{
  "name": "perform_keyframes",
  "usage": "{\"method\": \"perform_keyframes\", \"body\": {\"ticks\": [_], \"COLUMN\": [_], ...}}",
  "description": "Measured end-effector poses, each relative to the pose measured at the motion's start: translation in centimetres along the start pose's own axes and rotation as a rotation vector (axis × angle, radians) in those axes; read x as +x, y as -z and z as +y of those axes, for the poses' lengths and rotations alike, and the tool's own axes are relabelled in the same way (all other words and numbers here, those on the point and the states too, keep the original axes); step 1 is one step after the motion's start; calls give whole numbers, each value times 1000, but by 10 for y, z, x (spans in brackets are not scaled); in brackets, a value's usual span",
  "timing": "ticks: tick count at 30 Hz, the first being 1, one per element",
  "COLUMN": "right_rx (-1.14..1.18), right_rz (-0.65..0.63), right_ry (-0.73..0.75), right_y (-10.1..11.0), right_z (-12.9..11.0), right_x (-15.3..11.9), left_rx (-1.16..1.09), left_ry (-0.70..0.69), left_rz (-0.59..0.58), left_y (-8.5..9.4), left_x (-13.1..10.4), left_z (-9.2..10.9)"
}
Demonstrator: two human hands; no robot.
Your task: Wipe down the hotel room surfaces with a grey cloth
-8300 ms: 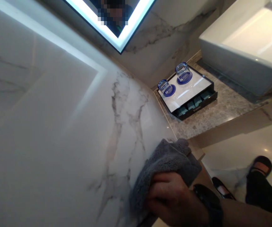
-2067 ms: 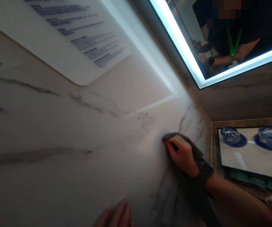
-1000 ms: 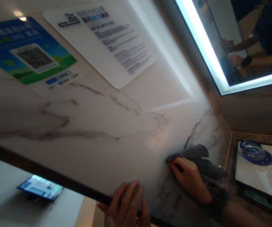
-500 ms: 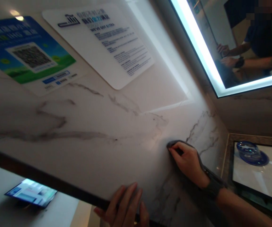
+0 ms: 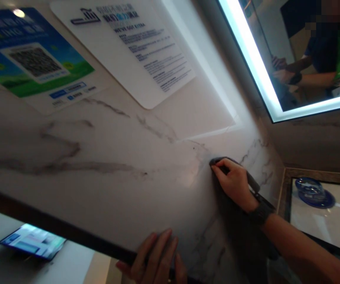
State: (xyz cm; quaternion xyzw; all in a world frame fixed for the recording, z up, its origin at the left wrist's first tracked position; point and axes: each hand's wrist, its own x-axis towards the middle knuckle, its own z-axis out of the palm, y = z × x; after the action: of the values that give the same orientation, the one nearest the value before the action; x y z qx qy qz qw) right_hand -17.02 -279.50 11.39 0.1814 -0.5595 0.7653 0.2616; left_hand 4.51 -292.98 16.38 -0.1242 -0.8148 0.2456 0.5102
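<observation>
My right hand [image 5: 233, 179] is closed on a dark grey cloth [image 5: 254, 183], pressing it to the white marble-patterned counter [image 5: 99, 205]. Thumb and fingertips pinch the cloth's front end, and the rest shows behind the hand. A dark band circles the right wrist. Down at the dark front edge of the counter lies my left hand [image 5: 158, 258], its fingers apart and stretched over the edge onto the surface. Nothing shows in the left hand; its palm is hidden.
A QR-code sign [image 5: 36, 59] and a white printed card [image 5: 128, 51] lie on the counter at upper left. A light-framed mirror [image 5: 273, 98] reflects a person. At right, a tray [image 5: 332, 225] bears a blue glass cup and saucer [image 5: 314, 193]. A lit screen [image 5: 34, 240] stands below.
My right hand has slid the cloth a short way up across the counter, away from the near edge. The left hand stays in about the same place. The view has shifted slightly.
</observation>
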Motion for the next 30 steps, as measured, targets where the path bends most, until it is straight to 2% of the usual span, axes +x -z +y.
{"method": "perform_keyframes", "body": {"ticks": [2, 6, 8, 10, 13, 15, 17, 20, 22, 25, 30], "right_rx": [7, 84, 104, 93, 26, 1, 25, 82, 78, 52, 61], "right_rz": [0, -182, -257, -252, -139, -85, -102, -197, -223, -210, -233], "right_ry": [13, -28, -70, -95, -90, -86, -102, -156, -184, -246, -333], "right_y": [-1, 1, 4, 5, 6, 5, 3, 3, 4, 7, 9], "right_z": [1, 10, 15, 16, 12, 8, 5, 4, 5, 5, 3], "right_x": [-11, -88, -106, -94, -49, -32, -37, -62, -69, -58, -42], "left_rx": [-24, -31, -21, -17, -25, -34, -40, -41, -36, -40, -71], "left_ry": [5, -7, -30, -42, -25, -8, 3, 10, 3, 10, 104], "left_rz": [3, 62, 98, 99, 46, 21, 21, 20, 8, -6, 13], "left_y": [0, -5, -8, -8, -5, -3, -2, -1, -1, 0, 1], "left_x": [1, 2, 2, 3, 2, 2, 1, 1, 1, 0, -2], "left_z": [1, 1, 0, -2, -1, 1, 2, 1, 0, 1, 7]}}
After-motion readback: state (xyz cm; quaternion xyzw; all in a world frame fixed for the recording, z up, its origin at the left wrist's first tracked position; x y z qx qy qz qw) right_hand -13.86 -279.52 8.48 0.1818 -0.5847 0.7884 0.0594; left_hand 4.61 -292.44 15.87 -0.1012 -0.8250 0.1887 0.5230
